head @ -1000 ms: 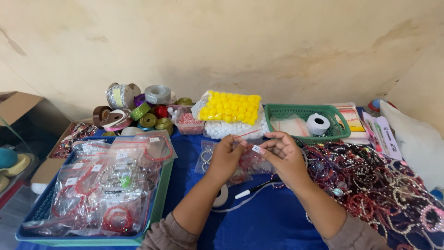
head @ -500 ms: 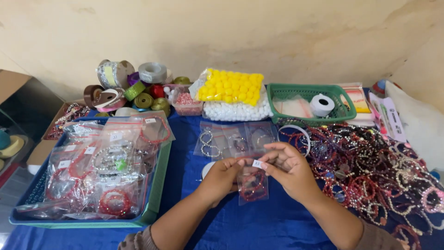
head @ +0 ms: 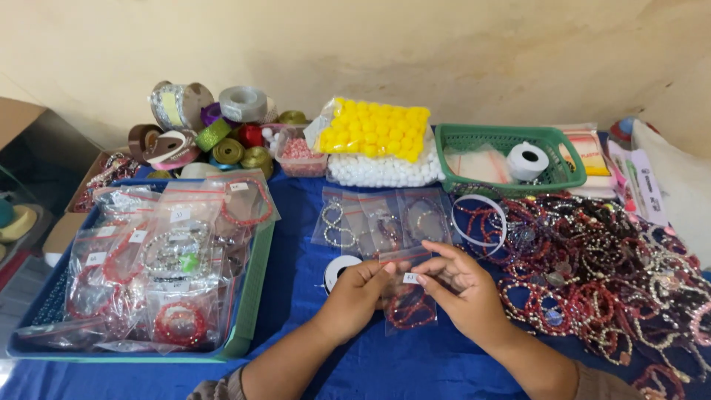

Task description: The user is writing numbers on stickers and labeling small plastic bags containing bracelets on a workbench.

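A small clear zip bag [head: 409,304] with a dark red beaded bracelet inside hangs between my two hands above the blue cloth. My left hand [head: 357,295] pinches its upper left edge. My right hand [head: 461,287] pinches the top right, where a small white sticker [head: 411,278] sits. Three more clear bags with bracelets [head: 381,220] lie flat just beyond my hands. A white tape roll [head: 341,268] rests partly hidden behind my left hand.
A blue tray [head: 255,285] at left holds several bagged bracelets. A heap of loose red and silver bracelets [head: 592,267] covers the right. At the back stand ribbon spools [head: 211,137], a bag of yellow balls [head: 379,132] and a green basket [head: 503,135] with a white roll.
My hands came down and toward me with the bag, which now hangs lower in view. The view has tilted down, so the table fills more of the frame.
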